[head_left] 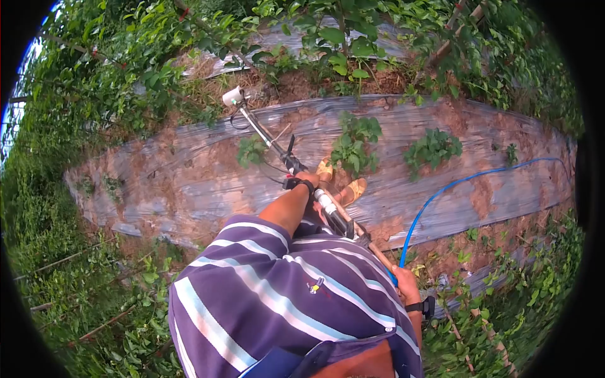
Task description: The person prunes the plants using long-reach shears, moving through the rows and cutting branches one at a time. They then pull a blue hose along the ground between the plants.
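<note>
The left hand (301,183) is clamped on the middle of the wand (258,128), whose tip reaches over the plastic-covered bed (189,183). The right hand (406,282) grips the wand's rear end by the blue hose (454,184). 2 sandals (353,189) stand on the bed.

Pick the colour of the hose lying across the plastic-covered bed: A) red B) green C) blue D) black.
C: the hose curving over the sheet toward the right hand, which grips the wand, is bright blue.
</note>
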`<state>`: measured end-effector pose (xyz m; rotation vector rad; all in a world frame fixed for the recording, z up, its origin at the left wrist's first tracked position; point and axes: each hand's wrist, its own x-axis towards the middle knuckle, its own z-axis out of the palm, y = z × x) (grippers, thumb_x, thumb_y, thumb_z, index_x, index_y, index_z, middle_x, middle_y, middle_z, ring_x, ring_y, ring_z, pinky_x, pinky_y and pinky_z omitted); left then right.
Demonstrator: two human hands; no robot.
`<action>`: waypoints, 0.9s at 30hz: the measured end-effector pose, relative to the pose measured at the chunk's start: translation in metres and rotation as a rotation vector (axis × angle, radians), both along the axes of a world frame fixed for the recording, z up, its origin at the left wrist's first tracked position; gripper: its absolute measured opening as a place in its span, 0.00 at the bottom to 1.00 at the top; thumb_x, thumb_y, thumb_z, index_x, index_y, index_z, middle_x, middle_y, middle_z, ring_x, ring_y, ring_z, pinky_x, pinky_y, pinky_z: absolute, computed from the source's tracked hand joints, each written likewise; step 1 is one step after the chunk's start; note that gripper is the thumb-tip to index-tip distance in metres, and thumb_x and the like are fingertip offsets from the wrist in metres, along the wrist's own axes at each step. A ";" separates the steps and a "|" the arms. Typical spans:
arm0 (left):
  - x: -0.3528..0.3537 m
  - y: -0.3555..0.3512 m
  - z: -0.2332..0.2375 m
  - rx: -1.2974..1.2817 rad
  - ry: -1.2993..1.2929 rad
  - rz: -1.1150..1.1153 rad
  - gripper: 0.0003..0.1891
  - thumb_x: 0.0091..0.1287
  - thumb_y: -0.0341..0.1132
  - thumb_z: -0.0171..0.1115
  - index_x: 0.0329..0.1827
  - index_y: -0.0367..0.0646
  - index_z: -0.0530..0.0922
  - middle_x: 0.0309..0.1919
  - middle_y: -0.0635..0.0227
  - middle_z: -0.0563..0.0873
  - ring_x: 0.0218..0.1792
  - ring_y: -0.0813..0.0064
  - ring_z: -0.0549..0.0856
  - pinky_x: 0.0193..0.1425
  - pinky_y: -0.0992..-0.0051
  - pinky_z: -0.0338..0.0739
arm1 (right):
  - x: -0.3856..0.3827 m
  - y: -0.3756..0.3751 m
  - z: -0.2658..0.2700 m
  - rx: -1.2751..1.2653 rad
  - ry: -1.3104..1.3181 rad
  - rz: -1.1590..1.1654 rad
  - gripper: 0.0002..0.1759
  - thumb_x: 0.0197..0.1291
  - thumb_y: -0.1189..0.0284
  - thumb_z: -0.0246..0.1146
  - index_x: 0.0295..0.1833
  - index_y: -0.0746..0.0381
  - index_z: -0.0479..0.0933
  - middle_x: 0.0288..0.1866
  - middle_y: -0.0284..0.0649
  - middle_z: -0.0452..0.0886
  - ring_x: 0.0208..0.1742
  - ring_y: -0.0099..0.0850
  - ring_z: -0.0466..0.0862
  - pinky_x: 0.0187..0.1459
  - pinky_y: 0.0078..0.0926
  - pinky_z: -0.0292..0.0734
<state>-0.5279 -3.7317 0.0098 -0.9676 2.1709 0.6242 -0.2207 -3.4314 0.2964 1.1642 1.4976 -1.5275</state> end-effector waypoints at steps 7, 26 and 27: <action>-0.001 -0.012 0.011 0.052 -0.004 0.031 0.23 0.54 0.39 0.71 0.47 0.29 0.82 0.44 0.52 0.87 0.45 0.63 0.88 0.48 0.67 0.81 | -0.002 0.012 -0.009 -0.051 -0.013 0.082 0.25 0.69 0.54 0.57 0.30 0.65 0.79 0.16 0.33 0.74 0.13 0.20 0.70 0.16 0.19 0.60; -0.021 -0.016 -0.003 1.146 0.007 0.924 0.15 0.65 0.33 0.55 0.50 0.32 0.71 0.41 0.53 0.81 0.38 0.55 0.84 0.40 0.59 0.85 | -0.085 -0.031 0.078 0.553 0.278 0.647 0.23 0.58 0.56 0.67 0.29 0.66 0.72 0.25 0.59 0.76 0.32 0.61 0.77 0.31 0.50 0.70; -0.022 -0.017 -0.006 1.194 0.008 0.912 0.15 0.66 0.34 0.55 0.50 0.32 0.71 0.41 0.53 0.81 0.38 0.55 0.84 0.40 0.59 0.85 | -0.088 -0.034 0.080 0.555 0.275 0.653 0.23 0.58 0.56 0.67 0.29 0.66 0.72 0.25 0.59 0.76 0.32 0.61 0.77 0.31 0.50 0.70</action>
